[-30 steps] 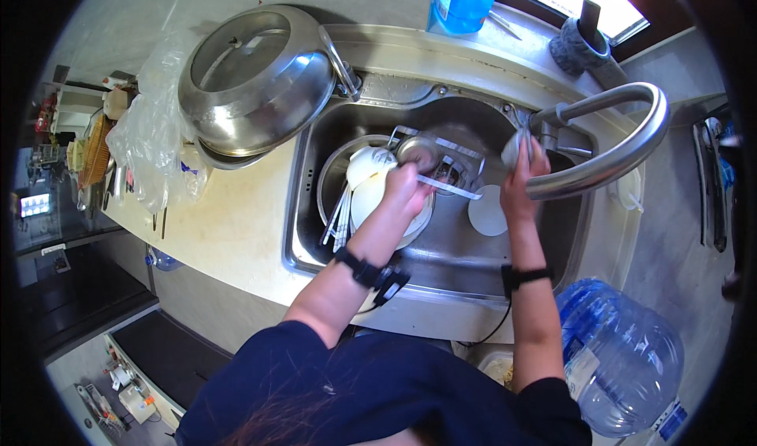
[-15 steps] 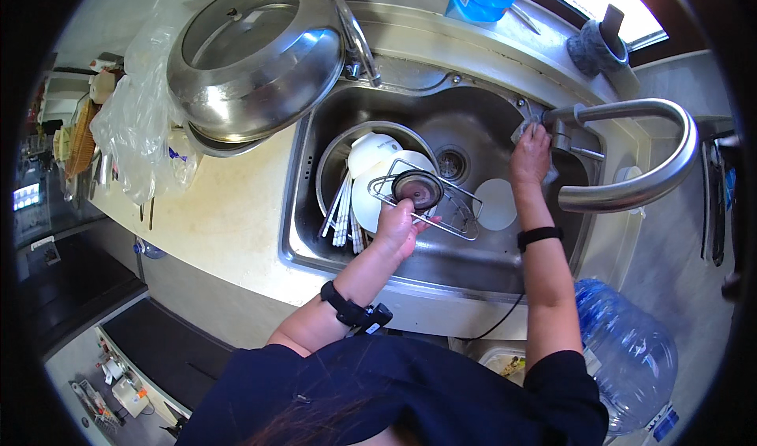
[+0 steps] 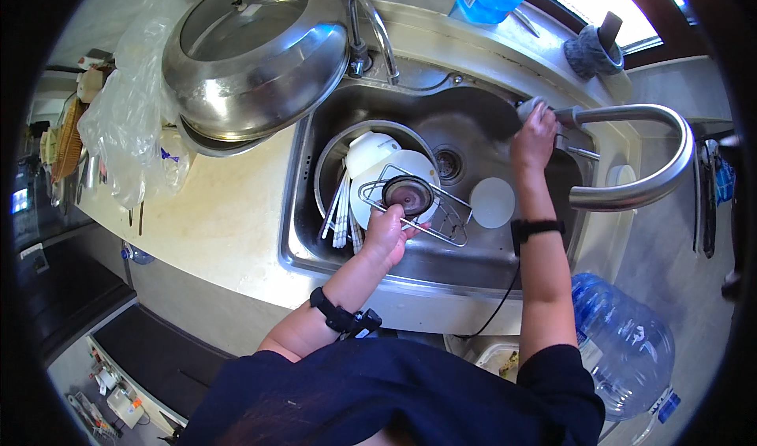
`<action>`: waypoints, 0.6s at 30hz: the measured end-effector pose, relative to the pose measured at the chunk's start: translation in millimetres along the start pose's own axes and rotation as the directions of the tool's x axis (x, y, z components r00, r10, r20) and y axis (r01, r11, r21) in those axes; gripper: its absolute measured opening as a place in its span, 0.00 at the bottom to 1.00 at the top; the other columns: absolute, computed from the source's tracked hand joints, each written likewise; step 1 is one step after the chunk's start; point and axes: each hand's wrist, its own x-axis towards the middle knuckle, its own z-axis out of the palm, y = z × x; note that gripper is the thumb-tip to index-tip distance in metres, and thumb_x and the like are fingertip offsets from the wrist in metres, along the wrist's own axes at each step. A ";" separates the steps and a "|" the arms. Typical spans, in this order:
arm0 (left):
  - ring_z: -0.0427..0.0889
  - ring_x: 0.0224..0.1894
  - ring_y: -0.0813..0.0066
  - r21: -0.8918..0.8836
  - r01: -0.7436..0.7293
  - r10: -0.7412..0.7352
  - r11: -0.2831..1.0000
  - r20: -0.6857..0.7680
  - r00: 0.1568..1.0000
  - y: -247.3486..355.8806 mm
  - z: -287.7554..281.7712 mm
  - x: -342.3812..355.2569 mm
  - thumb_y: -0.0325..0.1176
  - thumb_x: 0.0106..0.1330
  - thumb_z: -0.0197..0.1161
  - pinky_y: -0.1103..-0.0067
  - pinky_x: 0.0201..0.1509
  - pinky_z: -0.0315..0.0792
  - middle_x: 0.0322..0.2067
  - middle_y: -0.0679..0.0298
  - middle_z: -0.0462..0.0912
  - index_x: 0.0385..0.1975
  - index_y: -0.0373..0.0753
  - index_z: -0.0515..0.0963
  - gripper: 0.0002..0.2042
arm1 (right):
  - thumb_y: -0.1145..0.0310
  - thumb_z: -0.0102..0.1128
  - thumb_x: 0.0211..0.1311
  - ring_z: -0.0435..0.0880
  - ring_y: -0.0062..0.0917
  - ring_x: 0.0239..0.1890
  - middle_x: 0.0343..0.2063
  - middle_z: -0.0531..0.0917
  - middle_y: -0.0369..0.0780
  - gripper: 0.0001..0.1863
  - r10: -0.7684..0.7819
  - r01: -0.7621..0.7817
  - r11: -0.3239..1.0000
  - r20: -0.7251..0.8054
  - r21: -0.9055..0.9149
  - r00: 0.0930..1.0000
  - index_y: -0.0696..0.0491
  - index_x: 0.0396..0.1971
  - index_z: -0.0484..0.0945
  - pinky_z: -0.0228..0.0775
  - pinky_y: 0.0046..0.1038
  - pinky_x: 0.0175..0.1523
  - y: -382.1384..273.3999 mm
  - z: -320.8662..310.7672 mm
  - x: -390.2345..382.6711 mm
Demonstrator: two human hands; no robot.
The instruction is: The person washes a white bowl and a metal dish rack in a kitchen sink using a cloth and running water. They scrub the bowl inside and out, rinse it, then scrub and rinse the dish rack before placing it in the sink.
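"What's the left hand (image 3: 388, 237) got?"

"It's pinching the near side of a wire rack (image 3: 434, 233), thumb by a dark-rimmed disc (image 3: 408, 196). The rack is held up above the sink (image 3: 473, 268), left of the middle of its front edge."

"And what's changed?"

"A second ago the rack partly covered the drain (image 3: 448, 164); now the drain shows beyond it. The right hand (image 3: 538, 137) has gone from beside the spout to the sink's back right corner, fingers closed around a grey cloth (image 3: 530, 107) near the base of the faucet (image 3: 684, 150). Whether the cloth touches metal, I can't tell."

"Meaning?"

"I'd judge the cloth has its work at the faucet end, while the left hand merely keeps hold of the rack."

"Containers?"

"Against the sink's left side, a steel basin (image 3: 330, 162) holds chopsticks (image 3: 343, 213), a white plate (image 3: 418, 162) partly below the rack, and a white bowl (image 3: 371, 153). Farther off, left of the sink on the counter (image 3: 213, 217), a domed steel lid (image 3: 252, 91) hides whatever is under it. Past the back edge, a stone mortar (image 3: 587, 55) has its pestle (image 3: 609, 29) standing inside."
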 end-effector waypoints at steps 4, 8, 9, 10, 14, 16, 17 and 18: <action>0.78 0.44 0.55 -0.001 -0.026 0.026 1.000 -0.007 1.000 -2.1 -7.0 2.8 0.20 0.58 0.44 0.55 0.43 0.81 0.46 0.51 0.72 0.50 0.33 0.63 0.18 | 0.68 0.46 0.59 0.65 0.45 0.60 0.56 0.69 0.50 0.27 0.144 -0.086 0.974 0.283 -0.208 0.948 0.62 0.58 0.66 0.53 0.44 0.66 -61.2 8.3 16.6; 0.79 0.41 0.57 -0.037 0.016 -0.017 0.999 -0.036 0.999 -1.4 -14.2 8.7 0.20 0.58 0.45 0.60 0.37 0.83 0.44 0.53 0.73 0.47 0.35 0.64 0.16 | 0.66 0.44 0.61 0.62 0.45 0.64 0.59 0.69 0.48 0.26 -0.164 0.291 0.904 0.374 -0.313 0.913 0.62 0.59 0.66 0.48 0.46 0.69 -98.1 16.2 19.1; 0.79 0.40 0.57 -0.032 0.023 -0.025 0.999 -0.061 0.998 -0.7 -15.7 8.8 0.20 0.58 0.45 0.60 0.37 0.83 0.44 0.53 0.72 0.47 0.35 0.64 0.16 | 0.68 0.46 0.60 0.64 0.44 0.62 0.57 0.71 0.50 0.25 -0.211 0.312 0.911 0.345 -0.270 0.915 0.61 0.58 0.69 0.53 0.42 0.68 -100.3 17.7 17.7; 0.79 0.41 0.57 -0.020 0.027 -0.028 0.999 -0.031 0.999 1.7 -17.6 8.8 0.20 0.58 0.46 0.59 0.38 0.83 0.45 0.53 0.71 0.48 0.35 0.63 0.17 | 0.70 0.48 0.58 0.66 0.42 0.60 0.54 0.73 0.49 0.23 -0.111 0.124 0.992 0.263 -0.036 0.959 0.61 0.55 0.71 0.57 0.37 0.65 -97.2 17.7 15.9; 0.78 0.43 0.59 -0.035 -0.060 0.059 0.998 -0.025 0.998 7.8 -21.1 6.0 0.20 0.58 0.47 0.60 0.40 0.83 0.43 0.54 0.72 0.46 0.34 0.64 0.14 | 0.78 0.54 0.50 0.70 0.38 0.53 0.46 0.75 0.45 0.17 0.122 -0.130 0.970 0.049 0.205 0.991 0.58 0.43 0.76 0.66 0.32 0.58 -81.5 17.9 12.9; 0.78 0.42 0.60 -0.042 -0.033 0.031 0.999 -0.050 0.998 9.4 -20.6 5.5 0.20 0.58 0.47 0.60 0.39 0.83 0.43 0.54 0.72 0.45 0.34 0.65 0.14 | 0.79 0.54 0.49 0.70 0.38 0.51 0.47 0.73 0.45 0.19 -0.021 -0.030 0.959 0.173 0.283 0.985 0.58 0.45 0.75 0.66 0.33 0.57 -86.7 14.0 19.3; 0.78 0.42 0.60 -0.051 -0.029 0.026 0.998 -0.057 0.998 10.1 -20.0 5.9 0.21 0.58 0.47 0.60 0.39 0.83 0.43 0.54 0.72 0.45 0.33 0.66 0.14 | 0.79 0.53 0.49 0.70 0.39 0.50 0.47 0.72 0.46 0.20 -0.198 0.130 0.927 0.164 0.352 0.966 0.59 0.45 0.75 0.66 0.34 0.57 -91.3 11.4 24.6; 0.78 0.41 0.61 -0.052 -0.032 0.030 0.998 -0.047 0.998 9.6 -19.6 5.3 0.21 0.58 0.46 0.61 0.39 0.83 0.42 0.55 0.72 0.45 0.34 0.66 0.14 | 0.78 0.55 0.47 0.71 0.40 0.50 0.46 0.72 0.47 0.20 -0.163 0.116 0.900 0.079 0.419 0.983 0.60 0.45 0.75 0.66 0.35 0.56 -99.8 12.2 23.7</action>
